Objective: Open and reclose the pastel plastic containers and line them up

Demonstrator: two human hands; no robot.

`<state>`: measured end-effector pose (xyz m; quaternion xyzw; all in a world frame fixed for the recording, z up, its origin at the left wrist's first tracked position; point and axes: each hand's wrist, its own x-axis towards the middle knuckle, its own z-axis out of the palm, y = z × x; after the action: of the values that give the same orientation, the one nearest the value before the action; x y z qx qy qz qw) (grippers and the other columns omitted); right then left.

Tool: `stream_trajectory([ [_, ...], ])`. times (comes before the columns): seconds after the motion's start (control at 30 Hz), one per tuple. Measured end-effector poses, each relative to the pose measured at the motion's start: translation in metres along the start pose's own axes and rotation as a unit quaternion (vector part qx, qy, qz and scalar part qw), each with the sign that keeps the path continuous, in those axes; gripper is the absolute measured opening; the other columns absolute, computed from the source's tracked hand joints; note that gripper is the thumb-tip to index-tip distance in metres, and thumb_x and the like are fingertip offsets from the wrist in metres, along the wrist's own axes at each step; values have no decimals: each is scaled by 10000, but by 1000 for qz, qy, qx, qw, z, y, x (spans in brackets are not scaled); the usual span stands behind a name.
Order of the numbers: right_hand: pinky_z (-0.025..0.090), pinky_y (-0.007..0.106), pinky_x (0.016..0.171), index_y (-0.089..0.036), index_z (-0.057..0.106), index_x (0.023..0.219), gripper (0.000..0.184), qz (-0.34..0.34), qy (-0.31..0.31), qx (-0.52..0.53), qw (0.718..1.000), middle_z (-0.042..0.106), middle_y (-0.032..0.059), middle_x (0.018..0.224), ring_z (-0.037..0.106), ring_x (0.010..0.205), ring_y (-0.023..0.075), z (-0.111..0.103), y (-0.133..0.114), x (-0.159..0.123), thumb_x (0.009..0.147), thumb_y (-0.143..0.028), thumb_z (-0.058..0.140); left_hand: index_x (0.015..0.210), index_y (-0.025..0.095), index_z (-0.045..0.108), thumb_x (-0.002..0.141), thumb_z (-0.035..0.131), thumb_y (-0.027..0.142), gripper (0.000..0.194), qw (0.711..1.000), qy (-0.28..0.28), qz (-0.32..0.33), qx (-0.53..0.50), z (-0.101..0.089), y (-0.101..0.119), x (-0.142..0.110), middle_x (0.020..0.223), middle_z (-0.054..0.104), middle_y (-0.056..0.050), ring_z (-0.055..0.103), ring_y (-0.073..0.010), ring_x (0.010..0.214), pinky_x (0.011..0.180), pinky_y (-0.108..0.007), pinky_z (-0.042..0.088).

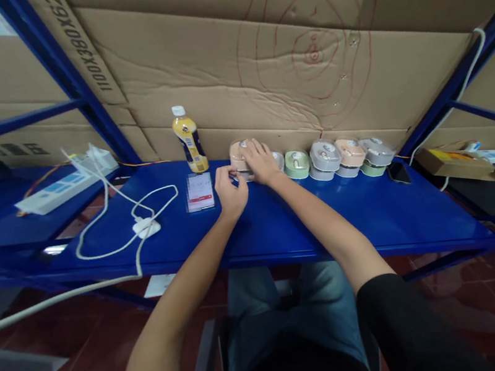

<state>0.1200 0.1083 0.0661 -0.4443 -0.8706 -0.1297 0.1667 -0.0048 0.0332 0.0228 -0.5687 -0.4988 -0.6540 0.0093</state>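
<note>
A peach container with a clear lid (pixel 236 149) stands against the cardboard at the back of the blue table, partly covered by my hands. My right hand (pixel 261 160) lies over its top and right side, fingers curved around it. At its front left edge, my left hand (pixel 231 191) has its fingers curled and pinched against it; the fingertips are partly hidden. Beside my right hand, a pale container (pixel 278 159) shows only in part. Farther right stands a green container (pixel 297 164), then stacked grey (pixel 325 155), peach (pixel 350 152) and grey-and-green containers (pixel 376 152).
A yellow drink bottle (pixel 190 141) stands behind a lit phone (pixel 200 191). White cables with a charger (pixel 146 227) lie at left, near a power strip (pixel 64 186). A dark phone (pixel 398 173) and an open cardboard box (pixel 455 164) are at right.
</note>
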Motion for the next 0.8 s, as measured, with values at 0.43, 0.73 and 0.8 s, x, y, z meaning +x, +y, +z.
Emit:
stream_trajectory([
  [0.43,226,640,1268,-38,401,1547,966,79,-9,61,995,370,318,1656,287,1567,474,11,21,-64,852,-598,771,955,235,533,866,568,83,179,999,-12,39,37,5,-8,-2,925,608,-52,639,-219,885,813,-374,547],
  [0.73,477,610,1053,-144,623,1206,625,152,53,69,985,642,257,1284,580,1242,466,-37,-19,-128,894,-684,659,952,221,562,884,626,158,112,996,-77,34,4,1,-3,-4,939,628,-54,648,-227,883,810,-375,545],
  [0.8,513,612,985,-137,603,1238,599,186,15,77,979,637,269,1275,621,1180,467,-44,-15,-131,890,-618,682,1001,217,589,900,654,230,120,989,-138,46,-11,0,-1,-4,979,656,-59,665,-226,909,836,-375,561],
])
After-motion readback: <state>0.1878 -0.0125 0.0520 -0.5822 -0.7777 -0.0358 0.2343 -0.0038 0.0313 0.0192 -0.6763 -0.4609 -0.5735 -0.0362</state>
